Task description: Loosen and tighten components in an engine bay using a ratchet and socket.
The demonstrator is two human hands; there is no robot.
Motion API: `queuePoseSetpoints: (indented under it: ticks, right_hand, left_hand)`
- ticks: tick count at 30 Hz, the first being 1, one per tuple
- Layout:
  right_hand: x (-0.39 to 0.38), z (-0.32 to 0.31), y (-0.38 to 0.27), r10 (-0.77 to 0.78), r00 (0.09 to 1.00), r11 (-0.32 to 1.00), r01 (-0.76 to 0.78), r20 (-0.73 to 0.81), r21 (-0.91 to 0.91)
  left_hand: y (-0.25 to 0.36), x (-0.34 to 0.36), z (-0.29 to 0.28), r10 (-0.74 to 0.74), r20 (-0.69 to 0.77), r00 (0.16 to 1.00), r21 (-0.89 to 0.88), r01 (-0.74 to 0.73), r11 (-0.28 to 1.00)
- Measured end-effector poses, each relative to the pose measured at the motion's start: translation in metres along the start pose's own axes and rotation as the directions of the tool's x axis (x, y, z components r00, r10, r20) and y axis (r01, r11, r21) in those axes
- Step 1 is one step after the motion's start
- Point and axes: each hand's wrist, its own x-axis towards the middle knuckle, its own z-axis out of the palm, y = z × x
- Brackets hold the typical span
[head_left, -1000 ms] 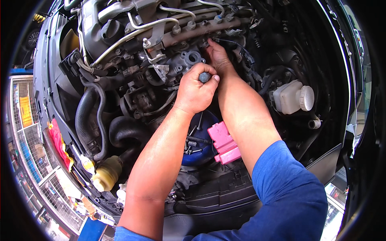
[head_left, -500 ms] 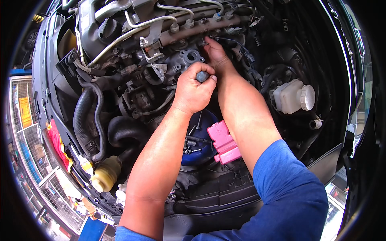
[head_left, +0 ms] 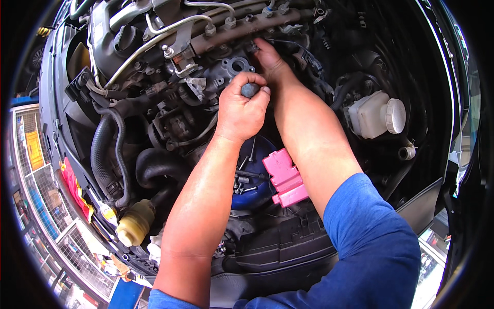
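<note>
Over the middle of the engine bay, my left hand (head_left: 241,110) is closed round a tool with a rounded dark-grey handle end (head_left: 250,90). That end shows between thumb and forefinger; the rest of the tool is hidden. Just beyond the fist lies a grey metal flange with a round hole (head_left: 238,65). My right hand (head_left: 271,61) reaches in beneath the brown fuel rail (head_left: 252,30), its fingertips bent together at the engine. What they pinch is too small and partly hidden to name.
Below my forearms sits a blue bowl (head_left: 249,200) holding several bolts and a socket (head_left: 242,180). Against it is a pink plastic piece (head_left: 284,177). A white reservoir (head_left: 369,116) stands at right, a yellowish one (head_left: 136,222) at lower left. Thick black hoses (head_left: 105,149) run along the left.
The whole view has shifted slightly, so the engine appears a little further left and up. Both hands keep nearly the same places and grips on the engine.
</note>
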Motion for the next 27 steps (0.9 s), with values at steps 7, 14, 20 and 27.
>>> queuePoseSetpoints:
  ticks: [7, 14, 20, 27]
  right_hand:
    - [0.006, -0.005, 0.000, 0.001, 0.998, 0.998, 0.003, -0.064, 0.066]
    - [0.000, 0.012, 0.001, 0.019, 0.995, 0.997, -0.012, -0.095, 0.078]
    - [-0.006, -0.007, 0.009, 0.028, 0.999, 0.982, -0.032, 0.025, 0.187]
    - [-0.025, -0.013, 0.027, -0.232, 0.972, 0.959, 0.220, 0.049, 0.177]
  left_hand:
    - [0.015, -0.019, -0.017, 0.071, -0.161, 0.984, 0.529, 0.025, 0.849]
    - [0.010, -0.030, -0.032, -0.159, -0.291, 0.943, 0.267, 0.240, 0.933]
    - [0.053, 0.023, 0.023, 0.035, 0.136, 0.990, 0.734, -0.125, 0.668]
    - [0.060, 0.041, 0.040, -0.073, 0.245, 0.967, 0.811, -0.163, 0.563]
